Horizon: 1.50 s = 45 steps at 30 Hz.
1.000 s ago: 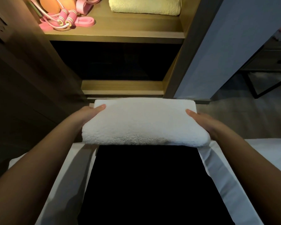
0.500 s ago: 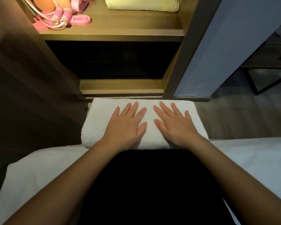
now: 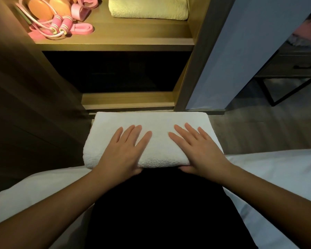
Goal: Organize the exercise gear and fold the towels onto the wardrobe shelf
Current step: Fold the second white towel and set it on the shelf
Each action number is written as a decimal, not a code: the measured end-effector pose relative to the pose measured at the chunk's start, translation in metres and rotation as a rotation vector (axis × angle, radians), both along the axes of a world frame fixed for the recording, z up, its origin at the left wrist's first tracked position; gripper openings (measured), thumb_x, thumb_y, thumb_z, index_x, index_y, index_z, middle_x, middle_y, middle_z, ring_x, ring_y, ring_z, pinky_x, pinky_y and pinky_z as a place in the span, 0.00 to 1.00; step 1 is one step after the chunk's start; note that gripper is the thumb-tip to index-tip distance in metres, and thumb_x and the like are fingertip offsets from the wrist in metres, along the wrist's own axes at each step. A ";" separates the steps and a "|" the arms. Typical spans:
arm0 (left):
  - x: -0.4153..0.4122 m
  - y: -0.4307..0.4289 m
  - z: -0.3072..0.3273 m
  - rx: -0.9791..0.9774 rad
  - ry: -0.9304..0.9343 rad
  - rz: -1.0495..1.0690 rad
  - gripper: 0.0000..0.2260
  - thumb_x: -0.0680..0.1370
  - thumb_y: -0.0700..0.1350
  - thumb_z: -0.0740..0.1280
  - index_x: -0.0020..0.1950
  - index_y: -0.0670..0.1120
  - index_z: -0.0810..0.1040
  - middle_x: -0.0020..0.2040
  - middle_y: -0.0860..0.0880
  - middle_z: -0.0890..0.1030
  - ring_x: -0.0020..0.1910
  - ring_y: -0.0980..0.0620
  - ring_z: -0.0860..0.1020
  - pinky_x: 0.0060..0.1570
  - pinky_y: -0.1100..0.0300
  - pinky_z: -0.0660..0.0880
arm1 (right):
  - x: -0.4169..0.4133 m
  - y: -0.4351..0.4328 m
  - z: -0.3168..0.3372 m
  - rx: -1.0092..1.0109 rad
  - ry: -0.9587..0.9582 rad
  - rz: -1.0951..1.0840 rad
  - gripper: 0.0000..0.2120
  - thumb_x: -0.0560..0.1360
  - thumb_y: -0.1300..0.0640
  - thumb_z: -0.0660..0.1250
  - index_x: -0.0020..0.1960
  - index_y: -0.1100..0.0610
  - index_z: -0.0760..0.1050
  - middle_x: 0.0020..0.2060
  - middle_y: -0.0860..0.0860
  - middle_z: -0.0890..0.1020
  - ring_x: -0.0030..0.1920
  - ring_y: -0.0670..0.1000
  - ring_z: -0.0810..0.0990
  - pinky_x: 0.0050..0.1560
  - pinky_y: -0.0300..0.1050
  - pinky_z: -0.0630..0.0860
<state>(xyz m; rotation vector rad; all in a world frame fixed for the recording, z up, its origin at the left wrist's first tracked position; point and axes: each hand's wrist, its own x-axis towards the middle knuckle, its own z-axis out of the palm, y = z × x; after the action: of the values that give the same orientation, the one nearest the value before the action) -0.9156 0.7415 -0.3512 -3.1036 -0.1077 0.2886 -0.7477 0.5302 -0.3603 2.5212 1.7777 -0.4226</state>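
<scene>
A folded white towel (image 3: 151,123) lies on the edge of the white bed (image 3: 276,177), right in front of the open wardrobe. My left hand (image 3: 122,151) and my right hand (image 3: 201,151) lie side by side on its near half, fingers straight on top. Both thumbs are tucked under the near edge, so each hand pinches the towel. On the lit wardrobe shelf (image 3: 133,40) above, a folded yellow towel (image 3: 148,8) sits at the right. At the left lie a pink jump rope (image 3: 61,24), a pink band (image 3: 83,28) and orange gear (image 3: 40,9).
Below the lit shelf is a dark compartment (image 3: 115,72). The wardrobe's grey-blue door (image 3: 250,51) stands open at the right. Beyond it is a dark side table with a drawer (image 3: 298,67) on a wooden floor. My dark clothing fills the lower middle.
A second ago my hands held the towel's two ends. They then came flat onto its top. Now they have slid back to the near edge, thumbs under it.
</scene>
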 end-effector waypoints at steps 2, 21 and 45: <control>0.002 -0.006 0.003 -0.009 -0.068 0.024 0.45 0.61 0.61 0.79 0.72 0.42 0.70 0.66 0.38 0.75 0.64 0.39 0.75 0.64 0.45 0.71 | -0.011 0.000 0.000 -0.013 -0.067 -0.041 0.49 0.72 0.34 0.66 0.79 0.47 0.38 0.79 0.51 0.42 0.78 0.57 0.43 0.74 0.57 0.40; 0.035 -0.028 0.012 -0.053 -0.183 -0.026 0.24 0.65 0.53 0.76 0.58 0.45 0.79 0.45 0.46 0.83 0.40 0.44 0.81 0.36 0.55 0.74 | 0.010 -0.032 0.007 0.242 0.021 -0.094 0.37 0.70 0.48 0.76 0.73 0.57 0.66 0.71 0.57 0.71 0.70 0.59 0.70 0.69 0.57 0.61; -0.021 0.015 -0.012 -0.109 -0.419 -0.004 0.24 0.74 0.55 0.69 0.64 0.41 0.77 0.57 0.42 0.81 0.54 0.43 0.79 0.57 0.51 0.75 | -0.031 0.035 0.022 0.064 -0.068 -0.016 0.40 0.67 0.52 0.75 0.75 0.56 0.62 0.69 0.59 0.71 0.67 0.62 0.72 0.64 0.55 0.70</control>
<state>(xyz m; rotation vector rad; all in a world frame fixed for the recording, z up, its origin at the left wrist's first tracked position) -0.9362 0.7566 -0.3627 -3.2181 -0.0941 -0.3716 -0.7782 0.5654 -0.3384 2.5603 1.7767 -0.2819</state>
